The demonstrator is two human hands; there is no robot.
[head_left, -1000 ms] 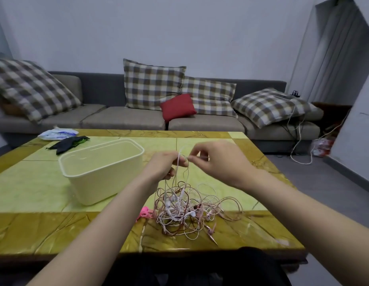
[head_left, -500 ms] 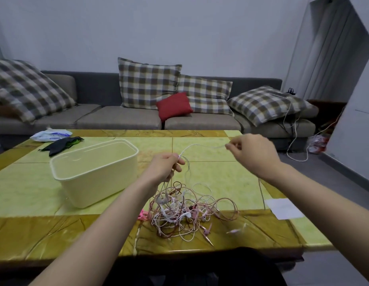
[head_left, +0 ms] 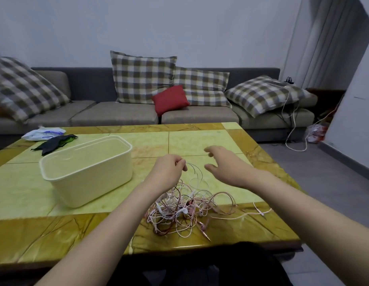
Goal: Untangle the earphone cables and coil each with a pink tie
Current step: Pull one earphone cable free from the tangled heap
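A grey sofa (head_left: 117, 114) with plaid cushions and one small red cushion (head_left: 170, 99) runs along the wall behind the yellow-green stone-patterned desk (head_left: 24, 188). A cream plastic tub (head_left: 90, 178) stands on the left half of the desk, just left of the hands. The tangle of earphone cables (head_left: 179, 209), pink and white, lies on the desk near its front edge, and one pale cable end (head_left: 251, 214) trails out to its right. The left hand (head_left: 167, 172) is above the heap, its grip pinched on a thin strand that arcs down into the tangle. The right hand (head_left: 224, 166) hovers beside it with its grip released, fingers spread and touching nothing. At the far left corner lie a black cloth (head_left: 53, 142) and a white packet (head_left: 43, 134).
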